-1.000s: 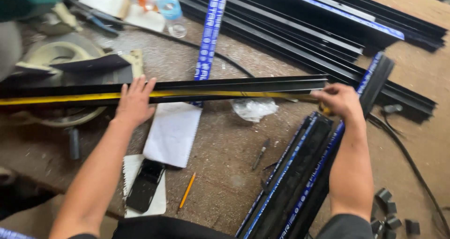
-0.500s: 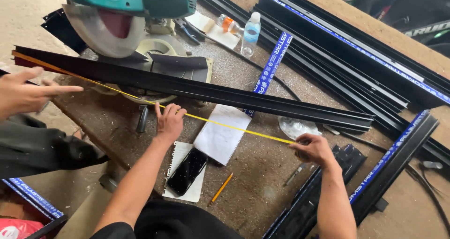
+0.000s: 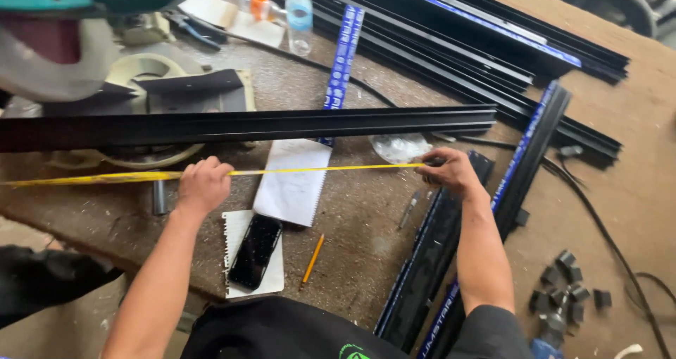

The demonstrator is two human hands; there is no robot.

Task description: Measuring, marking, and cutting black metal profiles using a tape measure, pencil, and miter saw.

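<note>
Hands with tape, now off profile

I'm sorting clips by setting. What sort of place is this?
Likely a metal-fabrication workshop: a chop saw on a worn workbench, long black metal profiles, and a yellow tape measure stretched between both hands.

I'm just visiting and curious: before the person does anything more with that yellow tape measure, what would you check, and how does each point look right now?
1. Yellow tape measure stretched straight between both hands: ok.
2. Left hand pinning the tape: ok, fingers closed over it.
3. Right hand gripping the tape's far end: ok, though what it holds there is hidden.
4. Tape lying along the long black profile: not ok, it runs beside it, apart.
5. Pencil within reach for marking: ok, on the workbench.
6. Reading on the tape: cannot tell, too small.
</note>
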